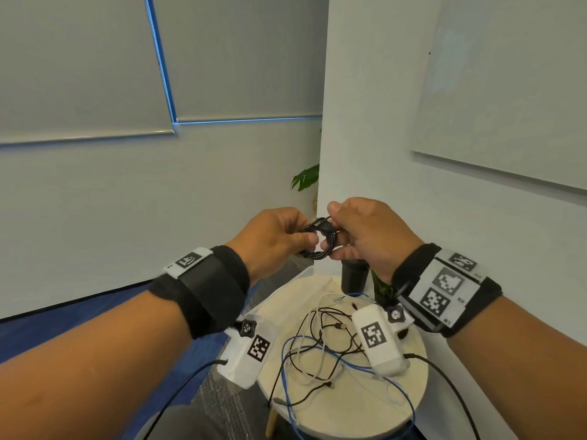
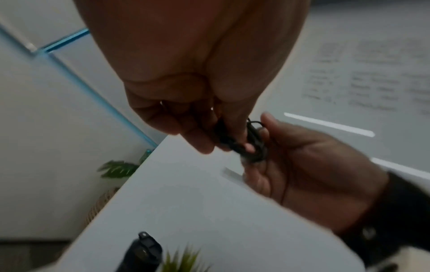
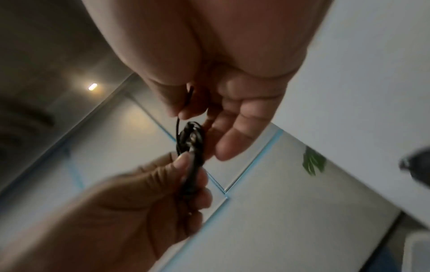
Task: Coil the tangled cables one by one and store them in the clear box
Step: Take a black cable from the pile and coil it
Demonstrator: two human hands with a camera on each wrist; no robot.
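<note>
Black cable (image 1: 320, 239), wound into a small coil, held in the air above the round worktop (image 1: 409, 398), between both hands. Left hand (image 1: 273, 239): fingers (image 3: 184, 165) pinching the coil's lower side. Right hand (image 1: 368, 233): thumb and forefinger pinching its upper strand; remaining fingers (image 3: 232, 143) loosely spread. Tangled cables (image 1: 320, 350), black, white and blue, lie on the worktop. Clear box (image 1: 303, 274): only an edge visible beyond the worktop; contents cannot be told.

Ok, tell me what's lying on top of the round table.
On the round table lies a tangle of loose cables, black, white and blue, with a dark cylinder at the far edge. The wrist cameras cover part of the top.
</note>
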